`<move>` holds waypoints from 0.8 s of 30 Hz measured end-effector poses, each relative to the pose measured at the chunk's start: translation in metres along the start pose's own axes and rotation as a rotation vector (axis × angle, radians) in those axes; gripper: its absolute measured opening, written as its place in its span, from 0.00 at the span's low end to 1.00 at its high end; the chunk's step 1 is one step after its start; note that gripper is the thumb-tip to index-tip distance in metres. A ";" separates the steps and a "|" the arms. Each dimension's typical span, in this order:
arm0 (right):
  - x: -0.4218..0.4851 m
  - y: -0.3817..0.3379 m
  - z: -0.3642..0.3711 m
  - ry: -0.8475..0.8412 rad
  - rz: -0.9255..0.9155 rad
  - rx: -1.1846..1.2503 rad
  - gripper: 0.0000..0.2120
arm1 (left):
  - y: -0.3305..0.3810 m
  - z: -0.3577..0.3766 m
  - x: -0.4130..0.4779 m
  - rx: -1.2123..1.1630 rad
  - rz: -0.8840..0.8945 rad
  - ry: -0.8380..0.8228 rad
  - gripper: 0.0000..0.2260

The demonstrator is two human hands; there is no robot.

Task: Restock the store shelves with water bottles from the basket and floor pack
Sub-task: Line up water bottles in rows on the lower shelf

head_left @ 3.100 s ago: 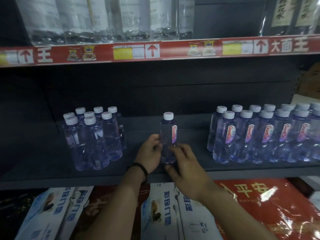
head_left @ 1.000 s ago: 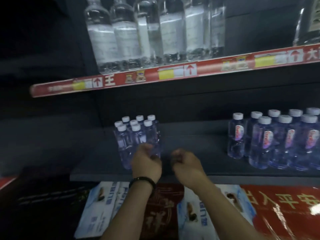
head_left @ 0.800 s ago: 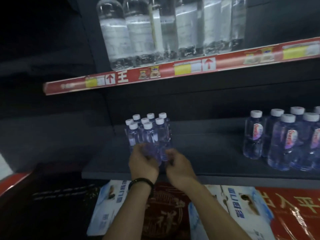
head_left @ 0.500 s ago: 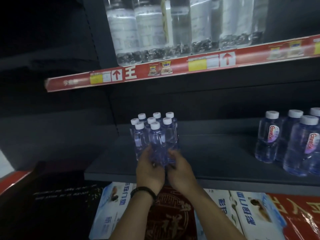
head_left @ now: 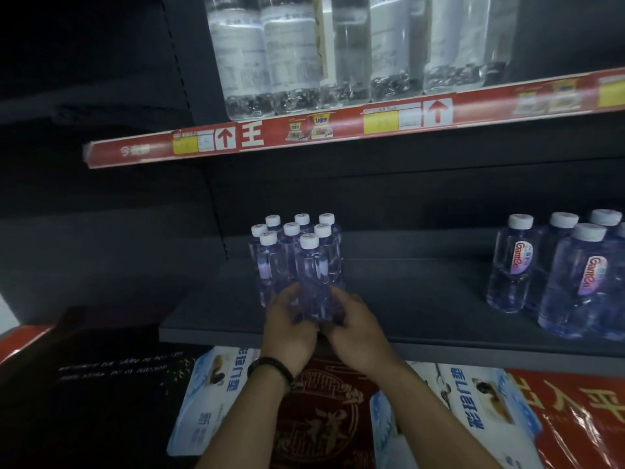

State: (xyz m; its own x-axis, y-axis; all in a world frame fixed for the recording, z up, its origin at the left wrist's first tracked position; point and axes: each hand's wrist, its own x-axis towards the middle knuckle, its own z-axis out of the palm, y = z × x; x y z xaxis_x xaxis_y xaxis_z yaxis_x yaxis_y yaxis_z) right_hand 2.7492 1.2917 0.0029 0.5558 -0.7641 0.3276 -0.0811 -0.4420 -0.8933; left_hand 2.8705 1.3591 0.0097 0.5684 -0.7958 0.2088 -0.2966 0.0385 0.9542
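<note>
Closest, down low under the shelf, lie blue and white packs (head_left: 216, 394) and a red pack (head_left: 592, 421). Two bare arms reach up over them. The left wrist wears a black band (head_left: 270, 367).

The left hand (head_left: 289, 328) and the right hand (head_left: 355, 328) curl round the bottom of one small bottle (head_left: 313, 275), one hand on each side. I think two hands are used so the bottle stands straight and does not knock the others over. It stands upright on the shelf (head_left: 422, 299), near the front edge, touching the bunch (head_left: 291, 245) of white-capped bottles behind it. It looks like it is being tucked in snug so the bunch is neat.

The shelf is dark grey and flat. A wide bare gap lies between this bunch and the right bunch (head_left: 558, 275), whose labels face front. More bottles could go there.

Farther up, a red strip (head_left: 338, 126) with price tags runs along the upper shelf. Big bottles (head_left: 297, 55) stand on it. The room is dim, and the left side is too dark to tell.
</note>
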 end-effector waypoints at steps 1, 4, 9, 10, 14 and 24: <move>-0.003 -0.002 -0.002 -0.020 0.002 0.010 0.21 | 0.001 0.003 -0.002 -0.004 -0.009 0.005 0.26; -0.009 -0.002 -0.008 -0.033 0.033 0.018 0.24 | 0.005 0.012 -0.007 -0.002 -0.010 0.002 0.25; -0.016 0.007 -0.028 0.058 0.054 -0.021 0.23 | 0.013 0.032 -0.007 -0.007 -0.044 -0.038 0.24; -0.017 0.010 -0.034 0.067 0.048 -0.037 0.24 | 0.013 0.036 -0.005 -0.011 -0.053 -0.056 0.23; -0.021 0.024 -0.057 0.086 0.007 -0.164 0.29 | 0.018 0.053 -0.003 0.020 -0.028 -0.135 0.24; -0.039 0.034 -0.104 0.080 -0.012 -0.237 0.22 | 0.025 0.096 0.011 -0.010 0.031 -0.241 0.15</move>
State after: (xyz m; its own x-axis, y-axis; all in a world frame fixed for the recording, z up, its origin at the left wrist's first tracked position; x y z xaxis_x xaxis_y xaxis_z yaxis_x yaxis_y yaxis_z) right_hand 2.6388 1.2575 -0.0085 0.4912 -0.7886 0.3698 -0.2716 -0.5421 -0.7952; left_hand 2.7958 1.2933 0.0149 0.3592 -0.9154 0.1817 -0.3027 0.0699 0.9505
